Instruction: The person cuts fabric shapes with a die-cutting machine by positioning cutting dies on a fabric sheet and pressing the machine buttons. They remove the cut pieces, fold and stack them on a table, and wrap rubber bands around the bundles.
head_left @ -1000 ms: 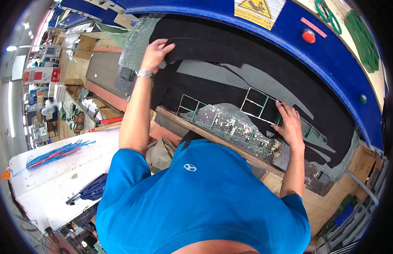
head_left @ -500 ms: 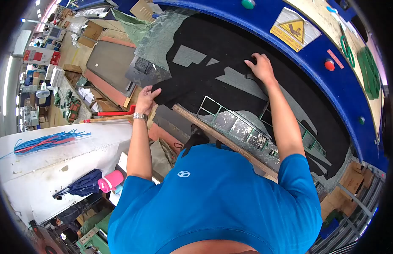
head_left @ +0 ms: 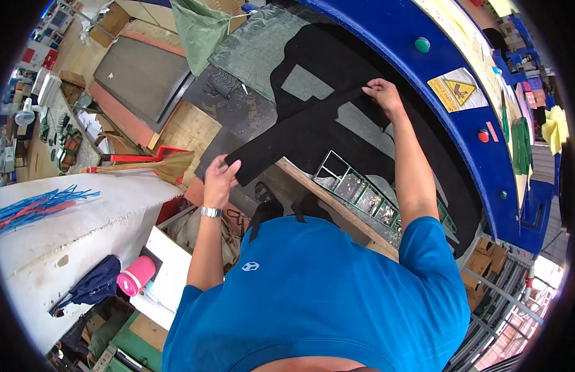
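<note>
A long black strip of sheet material is stretched at a slant between my hands. My left hand pinches its near left end between thumb and fingers, beyond the edge of the work surface. At the far right end, my right hand has its fingertips closed on the strip. Beneath lies a larger black sheet with cut-out openings that show the grey-green surface. A green-edged metal cutting die rests at the near side of this sheet, below my right forearm.
A blue machine beam with buttons and a hand-hazard warning label curves along the far side. A wooden edge strip borders the surface near my body. To the left are a broom, a grey sheet stack and a pink container.
The strip has been lifted and drawn toward the lower left, pulled straighter between my hands. My left hand has moved lower. The camera view has turned and shifted.
</note>
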Demonstrator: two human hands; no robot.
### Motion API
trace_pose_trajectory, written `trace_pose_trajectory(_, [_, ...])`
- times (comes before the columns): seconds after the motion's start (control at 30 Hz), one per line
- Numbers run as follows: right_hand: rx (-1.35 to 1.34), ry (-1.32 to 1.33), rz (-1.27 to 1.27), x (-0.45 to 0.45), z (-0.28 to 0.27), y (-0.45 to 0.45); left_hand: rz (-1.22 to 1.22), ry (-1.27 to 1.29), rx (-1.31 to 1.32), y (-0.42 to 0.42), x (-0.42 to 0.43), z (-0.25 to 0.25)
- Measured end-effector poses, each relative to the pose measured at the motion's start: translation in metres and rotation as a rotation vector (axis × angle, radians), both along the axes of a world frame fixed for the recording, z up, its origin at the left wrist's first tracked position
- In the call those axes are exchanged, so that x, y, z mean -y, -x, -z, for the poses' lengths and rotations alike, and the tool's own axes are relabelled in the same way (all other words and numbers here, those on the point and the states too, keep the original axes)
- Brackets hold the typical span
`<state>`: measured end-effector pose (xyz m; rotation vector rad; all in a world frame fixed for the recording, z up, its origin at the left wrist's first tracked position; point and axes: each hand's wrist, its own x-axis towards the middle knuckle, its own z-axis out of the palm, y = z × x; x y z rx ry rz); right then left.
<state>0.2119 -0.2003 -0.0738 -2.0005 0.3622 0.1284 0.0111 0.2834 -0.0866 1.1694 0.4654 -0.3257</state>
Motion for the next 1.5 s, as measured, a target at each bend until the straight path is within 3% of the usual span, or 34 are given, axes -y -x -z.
trace_pose_trajectory(0.13, [-0.037, -0.039, -0.056, -0.028, 0.020, -0.022, 0.029, 0.080, -0.028, 0.016, -0.022, 0.014])
trace_pose_trajectory(0.23, [0.020, 0.231, -0.058, -0.027, 0.042, -0.038, -0.014, 0.114, -0.050, 0.019, -0.017, 0.024])
trace_pose_trajectory(0.33, [0.054, 0.274, -0.043, -0.028, 0.041, -0.040, -0.043, 0.054, -0.054, 0.021, -0.008, 0.044])
trace_pose_trajectory(0.37, [0.128, 0.427, -0.092, -0.018, 0.055, -0.045, -0.058, -0.006, -0.080, 0.024, -0.004, 0.044])
trace_pose_trajectory(0.4, [0.148, 0.605, -0.154, -0.030, 0.037, -0.039, -0.090, -0.069, -0.102, 0.026, -0.001, 0.043])
trace_pose_trajectory(0.43, [0.487, 0.985, -0.360, -0.004, 0.082, -0.058, -0.103, -0.016, -0.080, 0.032, 0.000, 0.049])
trace_pose_trajectory(0.47, [0.176, 0.813, -0.326, -0.011, 0.069, -0.064, -0.114, 0.036, -0.055, 0.036, 0.000, 0.057])
trace_pose_trajectory(0.5, [0.254, 0.402, -0.096, 0.007, 0.114, -0.076, -0.078, -0.118, -0.067, 0.038, 0.002, 0.059])
trace_pose_trajectory(0.53, [0.117, 0.502, -0.108, -0.021, 0.057, -0.057, -0.037, -0.266, -0.102, 0.042, 0.003, 0.061])
trace_pose_trajectory(0.6, [-0.004, 0.423, -0.013, -0.037, 0.034, -0.053, -0.063, -0.285, -0.084, 0.052, 0.005, 0.061])
trace_pose_trajectory(0.67, [0.057, 0.447, -0.050, -0.032, 0.052, -0.063, -0.051, -0.286, -0.087, 0.062, 0.015, 0.054])
trace_pose_trajectory(0.77, [0.225, 0.461, -0.157, -0.047, 0.019, -0.047, -0.107, -0.256, -0.051, 0.075, 0.031, 0.030])
trace_pose_trajectory(0.83, [0.340, 0.098, -0.344, -0.064, -0.029, -0.034, -0.055, -0.310, 0.013, 0.077, 0.042, 0.007])
trace_pose_trajectory(0.9, [0.503, 0.034, -0.570, -0.105, -0.118, 0.003, -0.043, -0.412, 0.098, 0.070, 0.055, -0.006])
trace_pose_trajectory(1.0, [0.592, -0.154, -0.851, -0.159, -0.200, 0.054, 0.024, -0.640, 0.333, 0.050, 0.068, -0.040])
trace_pose_trajectory(1.13, [0.780, -0.057, -1.333, -0.212, -0.291, 0.132, -0.021, -0.670, 0.619, 0.037, 0.069, -0.107])
trace_pose_trajectory(1.2, [0.890, -0.105, -1.525, -0.231, -0.314, 0.161, 0.035, -0.779, 0.653, 0.051, 0.053, -0.112])
trace_pose_trajectory(1.3, [0.951, -0.092, -1.650, -0.253, -0.336, 0.201, 0.027, -0.680, 0.659, 0.108, 0.062, -0.156])
trace_pose_trajectory(1.37, [0.940, -0.085, -1.811, -0.262, -0.349, 0.228, 0.028, -0.868, 0.355, 0.155, 0.083, -0.206])
trace_pose_trajectory(1.4, [0.941, -0.082, -1.832, -0.267, -0.353, 0.240, 0.007, -0.865, 0.354, 0.168, 0.083, -0.191])
trace_pose_trajectory(1.47, [0.881, -0.102, -1.934, -0.278, -0.358, 0.263, -0.165, -0.649, 0.631, 0.190, 0.085, -0.139])
trace_pose_trajectory(1.5, [0.887, -0.088, -1.964, -0.286, -0.357, 0.272, -0.198, -0.532, 0.646, 0.205, 0.087, -0.124])
